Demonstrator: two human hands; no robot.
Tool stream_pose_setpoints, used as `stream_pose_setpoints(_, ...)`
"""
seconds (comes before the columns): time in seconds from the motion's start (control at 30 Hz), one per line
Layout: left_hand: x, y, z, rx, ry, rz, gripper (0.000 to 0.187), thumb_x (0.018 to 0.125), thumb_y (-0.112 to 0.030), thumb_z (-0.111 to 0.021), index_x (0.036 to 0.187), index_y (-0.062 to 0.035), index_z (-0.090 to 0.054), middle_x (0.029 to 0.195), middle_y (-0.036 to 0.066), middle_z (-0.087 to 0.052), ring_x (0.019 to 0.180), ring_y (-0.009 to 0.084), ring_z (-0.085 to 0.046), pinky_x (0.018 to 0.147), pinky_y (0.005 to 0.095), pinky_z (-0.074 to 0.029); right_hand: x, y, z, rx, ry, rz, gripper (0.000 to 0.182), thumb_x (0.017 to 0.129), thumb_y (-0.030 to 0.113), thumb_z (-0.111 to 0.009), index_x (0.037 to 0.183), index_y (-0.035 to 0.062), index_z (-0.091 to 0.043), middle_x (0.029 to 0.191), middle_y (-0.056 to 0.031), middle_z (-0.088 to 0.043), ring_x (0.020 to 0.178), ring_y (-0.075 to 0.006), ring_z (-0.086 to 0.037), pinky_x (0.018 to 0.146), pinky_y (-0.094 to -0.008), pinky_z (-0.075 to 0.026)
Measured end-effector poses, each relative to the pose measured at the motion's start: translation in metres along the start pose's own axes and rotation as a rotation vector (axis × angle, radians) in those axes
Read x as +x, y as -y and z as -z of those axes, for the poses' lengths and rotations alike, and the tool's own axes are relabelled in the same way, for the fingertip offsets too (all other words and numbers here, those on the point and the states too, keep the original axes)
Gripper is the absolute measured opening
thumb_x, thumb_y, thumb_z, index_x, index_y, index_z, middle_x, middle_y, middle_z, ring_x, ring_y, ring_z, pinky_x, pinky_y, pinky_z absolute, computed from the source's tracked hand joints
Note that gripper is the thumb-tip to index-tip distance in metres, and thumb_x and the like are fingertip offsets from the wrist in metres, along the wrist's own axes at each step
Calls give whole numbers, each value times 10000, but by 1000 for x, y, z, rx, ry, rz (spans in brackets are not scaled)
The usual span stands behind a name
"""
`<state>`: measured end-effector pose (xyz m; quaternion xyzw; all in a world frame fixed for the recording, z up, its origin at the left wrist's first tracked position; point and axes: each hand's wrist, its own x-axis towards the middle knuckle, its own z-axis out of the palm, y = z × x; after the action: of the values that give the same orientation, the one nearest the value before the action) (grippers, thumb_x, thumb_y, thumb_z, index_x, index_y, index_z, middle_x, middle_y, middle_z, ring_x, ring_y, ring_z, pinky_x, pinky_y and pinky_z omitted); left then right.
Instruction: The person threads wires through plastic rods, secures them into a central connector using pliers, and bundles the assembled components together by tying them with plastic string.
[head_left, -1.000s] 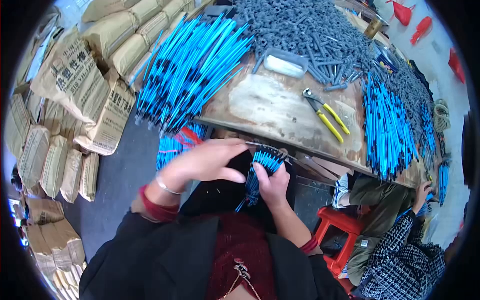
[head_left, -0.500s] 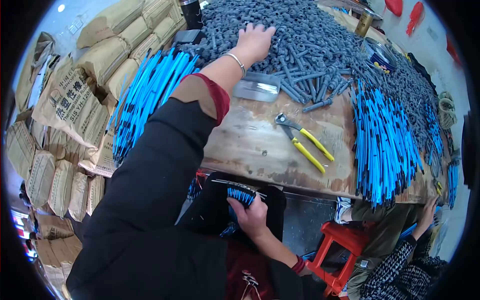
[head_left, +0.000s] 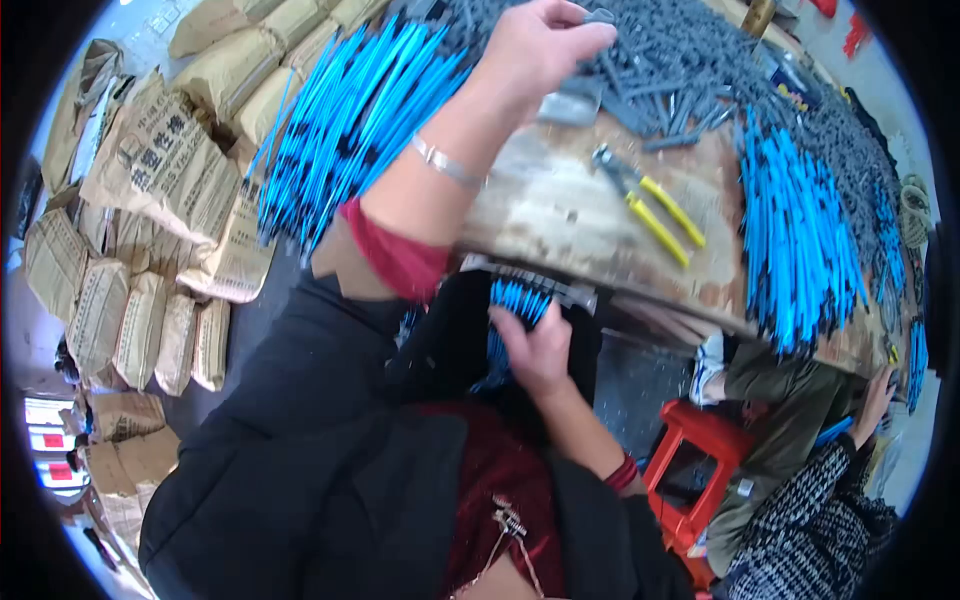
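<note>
My left hand (head_left: 545,50) is raised over the far side of the table, thumb and fingers closed on a small grey plastic fitting (head_left: 600,16). Beneath and beyond it spreads a heap of grey plastic fittings (head_left: 670,70). Low at the table's front edge, over my lap, my right hand (head_left: 538,348) grips a bundle of thin blue tubes (head_left: 520,298); their lower ends hang below the fist. Pliers with yellow handles (head_left: 655,215) lie on the wooden table (head_left: 545,205). A clear plastic box (head_left: 572,105) sits by the heap, partly behind my left wrist.
Piles of blue tubes with black ends lie on the left (head_left: 350,120) and right (head_left: 800,230). Stacked brown paper sacks (head_left: 150,180) fill the left side. At lower right are a red stool (head_left: 690,450) and another person's patterned sleeve (head_left: 810,510).
My left hand has come away from the grey heap, back toward me, and now pinches a fitting. My right hand still grips the blue bundle. The whole view has shifted.
</note>
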<state>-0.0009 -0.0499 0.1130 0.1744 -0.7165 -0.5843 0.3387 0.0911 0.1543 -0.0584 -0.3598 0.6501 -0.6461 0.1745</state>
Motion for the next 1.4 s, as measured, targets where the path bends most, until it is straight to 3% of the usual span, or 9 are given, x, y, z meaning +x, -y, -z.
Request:
stream_pose_setpoints(0.07, -69, 2, 8, -142, -20, -73, 318, 803, -157, -638, 1057, 8, -543, 844, 63, -606, 770, 143, -581, 650, 269, -472, -6, -1, -2, -37, -10, 34, 233, 780, 88, -666, 973, -3, -573, 858, -104, -659, 762, -148, -629, 714, -293, -494)
stream_pose_setpoints(0.1, -101, 5, 18, -201, -10, -59, 345, 833, -159, -616, 1127, 2, -532, 921, 74, -610, 869, 167, -602, 717, 290, -492, -10, 0, -4, -65, -28, 26, 331, 775, 172, -688, 985, -29, -529, 837, -184, -643, 769, -322, -649, 676, -367, -506)
stream_pose_setpoints(0.3, -189, 45, 86, -670, 216, 375, 328, 883, -97, -534, 1201, -20, -503, 985, 97, -609, 868, 141, -589, 747, 297, -504, -19, 10, -7, -84, -26, 80, 308, 789, 171, -668, 990, -17, -530, 828, -162, -641, 763, -309, -642, 685, -349, -492)
stream_pose_setpoints(0.37, -200, 56, 92, -737, 226, 345, 327, 875, -97, -550, 1191, -18, -514, 972, 80, -609, 850, 138, -592, 750, 304, -507, -21, 15, -11, -108, 8, 90, 268, 808, 174, -654, 986, 8, -541, 829, -87, -638, 741, -172, -617, 719, -299, -477)
stream_pose_setpoints(0.6, -212, 51, 92, -472, 151, 169, 327, 855, -83, -588, 1168, -2, -539, 946, 37, -599, 842, 106, -575, 770, 283, -502, -21, 21, -22, -174, 12, 11, 307, 806, 212, -665, 986, 0, -535, 816, -106, -655, 728, -189, -632, 700, -311, -484)
stream_pose_setpoints(0.7, -212, 54, 88, -387, 126, 146, 336, 855, -74, -585, 1178, 2, -531, 936, 43, -595, 830, 95, -566, 771, 267, -501, -18, 21, -27, -183, 5, 66, 310, 795, 189, -667, 975, -17, -521, 797, -170, -634, 726, -317, -640, 654, -358, -492)
stream_pose_setpoints(0.83, -206, 58, 93, -523, 127, 253, 357, 878, -92, -552, 1219, -3, -492, 997, 88, -599, 822, 125, -579, 767, 267, -498, -16, 16, -22, -195, 14, 55, 337, 797, 212, -665, 989, -18, -510, 809, -183, -630, 750, -342, -633, 664, -367, -490)
stream_pose_setpoints(1.1, -201, 76, 107, -508, 283, 251, 375, 901, -98, -501, 1264, -15, -452, 1100, 167, -582, 878, 210, -611, 777, 309, -497, -13, 8, -19, -172, 28, 26, 347, 796, 223, -664, 993, -16, -507, 812, -185, -629, 758, -351, -630, 670, -373, -490)
stream_pose_setpoints(1.4, -201, 74, 101, -645, 270, 327, 400, 858, -72, -570, 1243, -16, -476, 1088, 169, -590, 863, 183, -607, 760, 292, -500, -12, 7, -18, -156, 7, 48, 329, 796, 209, -666, 982, -14, -513, 813, -174, -634, 745, -322, -640, 668, -362, -492)
